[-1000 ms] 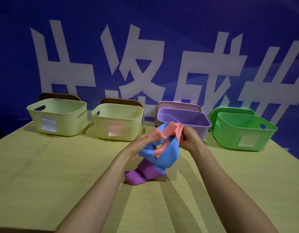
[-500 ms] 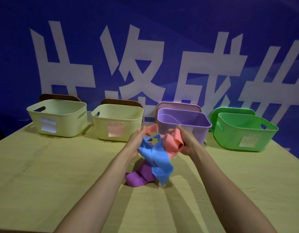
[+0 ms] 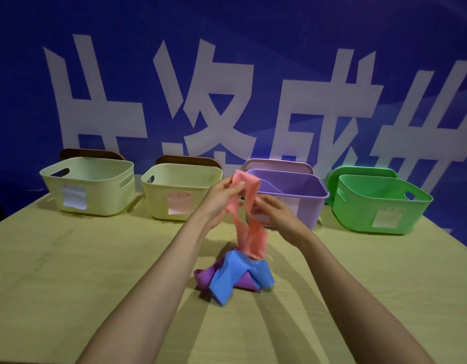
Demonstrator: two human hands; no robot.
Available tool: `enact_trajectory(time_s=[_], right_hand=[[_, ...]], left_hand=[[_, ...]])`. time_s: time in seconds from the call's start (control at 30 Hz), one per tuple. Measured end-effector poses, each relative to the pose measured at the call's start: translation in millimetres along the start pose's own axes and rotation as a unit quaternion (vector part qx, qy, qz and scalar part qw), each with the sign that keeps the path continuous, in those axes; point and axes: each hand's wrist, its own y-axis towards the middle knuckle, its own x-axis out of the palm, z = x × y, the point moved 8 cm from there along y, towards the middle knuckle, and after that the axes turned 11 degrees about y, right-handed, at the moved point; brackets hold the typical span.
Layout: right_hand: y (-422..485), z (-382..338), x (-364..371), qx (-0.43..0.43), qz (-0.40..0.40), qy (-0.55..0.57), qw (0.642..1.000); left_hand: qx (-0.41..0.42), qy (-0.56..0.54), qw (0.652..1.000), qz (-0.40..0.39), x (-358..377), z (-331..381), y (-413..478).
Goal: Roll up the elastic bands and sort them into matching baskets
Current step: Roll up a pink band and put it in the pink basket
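I am lifting the pink band (image 3: 249,232) clear of the pile, so the step in hand is separating one band before rolling it. My left hand (image 3: 221,198) pinches its top fold, and my right hand (image 3: 275,214), at 3 o'clock from it, grips a strand lower down. The band hangs above the counter (image 3: 69,271), its tail touching the blue band (image 3: 237,271), which lies draped over the purple band (image 3: 200,278) at 6 o'clock from my hands. Next I judge I must free the tail, flatten the loop and roll it tight. The cream basket (image 3: 158,203) with the pinkish label sits at 10 o'clock.
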Motion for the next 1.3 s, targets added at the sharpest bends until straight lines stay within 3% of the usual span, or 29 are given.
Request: enact_trajectory(time_s=[0.1,0.17,0.23,0.3,0.4,0.43,0.6,0.73,0.97,1.1,1.3], right_hand=[[-1,-21,0,-0.065,-0.001,0.001,0.998],[-1,-37,-12,-0.121,0.048,-0.064,0.989],[-2,-53,-31,-0.153,0.119,-0.028,0.981],[-2,-67,-46,-0.154,0.161,0.000,0.975],[-4,-86,-51,-0.134,0.162,0.015,0.978],[-5,-94,-53,-0.135,0.172,0.020,0.976],[-9,-112,-72,-0.144,0.231,0.004,0.962],[-13,-107,-80,-0.108,0.231,0.023,0.967],[-16,-95,-88,-0.039,0.184,0.009,0.982],[-18,-89,-89,-0.007,0.129,-0.058,0.990],[-19,-75,-100,0.057,0.096,-0.065,0.992]], left_hand=[[0.013,0.038,0.999,-0.006,10,9,1],[0.032,0.095,0.995,0.020,10,16,-1],[0.022,0.113,0.993,0.024,6,17,0],[-0.023,0.143,0.989,-0.044,9,10,-3],[-0.065,0.267,0.946,-0.172,19,-6,-13],[-0.060,0.290,0.941,-0.165,19,-8,-13],[0.007,0.302,0.953,0.034,-4,6,-8],[0.045,0.219,0.967,0.124,-23,17,-8],[-0.005,0.218,0.975,-0.031,-15,5,-10],[0.031,0.233,0.972,-0.023,-21,9,-12],[-0.030,0.220,0.974,-0.044,-29,2,-15]])
